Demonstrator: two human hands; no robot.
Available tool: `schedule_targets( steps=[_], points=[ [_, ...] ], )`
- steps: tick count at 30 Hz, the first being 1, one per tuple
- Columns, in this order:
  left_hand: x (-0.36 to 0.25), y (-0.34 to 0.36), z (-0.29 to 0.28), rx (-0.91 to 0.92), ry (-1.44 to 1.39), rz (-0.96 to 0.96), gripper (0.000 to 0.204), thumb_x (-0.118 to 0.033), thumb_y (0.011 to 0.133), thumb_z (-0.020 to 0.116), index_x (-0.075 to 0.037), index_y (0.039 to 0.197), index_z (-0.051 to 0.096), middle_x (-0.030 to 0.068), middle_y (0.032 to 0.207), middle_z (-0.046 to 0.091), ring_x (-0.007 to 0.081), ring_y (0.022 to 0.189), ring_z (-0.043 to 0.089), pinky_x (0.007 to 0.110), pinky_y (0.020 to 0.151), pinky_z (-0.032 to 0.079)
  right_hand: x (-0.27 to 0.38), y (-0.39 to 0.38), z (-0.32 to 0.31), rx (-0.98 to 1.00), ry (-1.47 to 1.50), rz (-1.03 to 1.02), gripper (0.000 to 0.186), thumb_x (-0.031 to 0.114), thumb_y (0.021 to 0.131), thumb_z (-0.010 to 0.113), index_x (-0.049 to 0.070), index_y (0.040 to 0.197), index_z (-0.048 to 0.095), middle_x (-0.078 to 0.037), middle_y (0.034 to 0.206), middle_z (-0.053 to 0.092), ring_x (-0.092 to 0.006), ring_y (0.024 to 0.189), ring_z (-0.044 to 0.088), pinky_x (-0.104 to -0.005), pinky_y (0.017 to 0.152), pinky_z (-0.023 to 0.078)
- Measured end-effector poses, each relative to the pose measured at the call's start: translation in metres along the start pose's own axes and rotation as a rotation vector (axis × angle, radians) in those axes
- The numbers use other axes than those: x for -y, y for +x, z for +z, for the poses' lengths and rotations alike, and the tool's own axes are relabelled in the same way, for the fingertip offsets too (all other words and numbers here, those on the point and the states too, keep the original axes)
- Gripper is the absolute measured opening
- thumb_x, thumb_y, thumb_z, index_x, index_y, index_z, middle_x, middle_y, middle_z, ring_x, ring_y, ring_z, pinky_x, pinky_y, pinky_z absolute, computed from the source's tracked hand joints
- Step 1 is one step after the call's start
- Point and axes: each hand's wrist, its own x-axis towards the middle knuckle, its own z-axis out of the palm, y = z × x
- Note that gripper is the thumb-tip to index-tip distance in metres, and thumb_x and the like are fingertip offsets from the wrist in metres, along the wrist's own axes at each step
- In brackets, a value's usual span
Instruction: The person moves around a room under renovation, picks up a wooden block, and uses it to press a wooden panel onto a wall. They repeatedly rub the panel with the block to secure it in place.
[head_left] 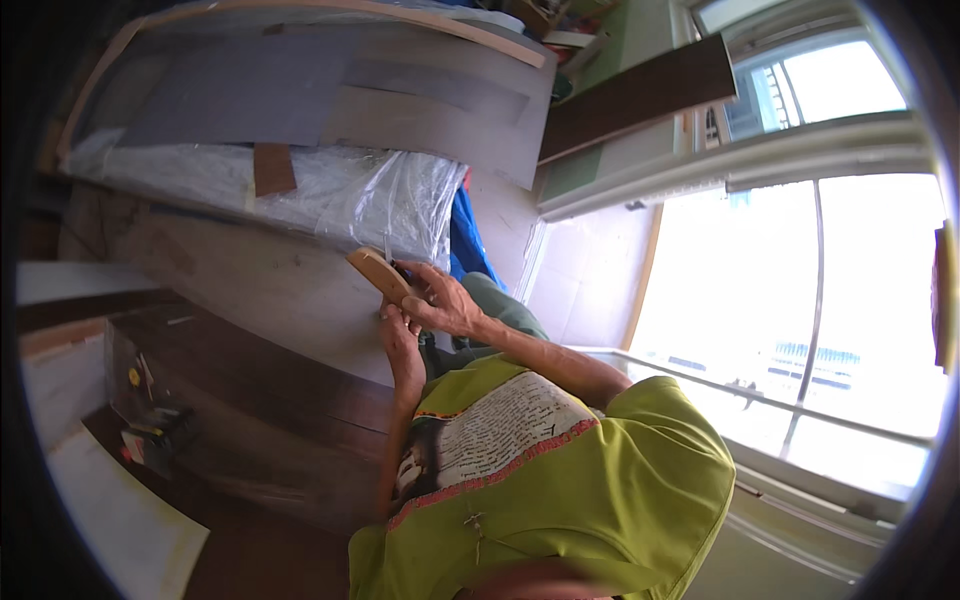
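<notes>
- At the bottom centre, a lime-green shirt (640, 480) is seen; its pale printed panel (515, 425) is covered with rows of small lettering, too fine to be made out with certainty.
- Near the centre, the left hand (402, 345) is curled, its fingertips closed on the lower end of a tan wooden piece (372, 268).
- Just right of it, the right hand (445, 303) is partly closed around a dark object (403, 271), its thumb laid by the wood's lower end; the full grip is hidden.
- The wooden piece is held up-left of both hands, its long axis slanted from upper left to lower right; which hand is nearer cannot be told, as both meet at its lower end.
- Beyond, at upper left, clear plastic sheeting (330, 205) is overlaid by grey sheets (240, 85). No brand or label can be read there.
- At far right, a bright window (735, 270) is seen.
</notes>
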Motion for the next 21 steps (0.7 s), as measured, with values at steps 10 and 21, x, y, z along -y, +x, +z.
schedule_targets(
  steps=[10,21],
  points=[
    [0.006,0.052,0.029,0.030,-0.017,-0.284,0.085,-0.067,0.103,0.043,-0.005,0.159,0.028,0.0170,0.152,0.046,0.0284,0.137,0.050,0.040,0.113,0.043,-0.010,-0.027,-0.069,-0.102,-0.023,0.043,0.064,0.035,0.095,0.064,0.009,0.151,0.049,-0.020,0.115,0.064,-0.0365,0.106,0.066,-0.0450,0.094,0.053],
    [0.026,0.088,0.055,0.107,0.020,-0.277,0.061,-0.058,0.108,0.040,-0.004,0.133,0.053,0.0131,0.109,0.067,0.0242,0.096,0.066,0.038,0.087,0.055,-0.265,0.073,-0.283,-0.777,-0.157,0.324,0.063,0.040,0.097,0.070,0.001,0.144,0.053,-0.018,0.118,0.067,-0.0237,0.101,0.070,-0.0379,0.083,0.058]
  ],
)
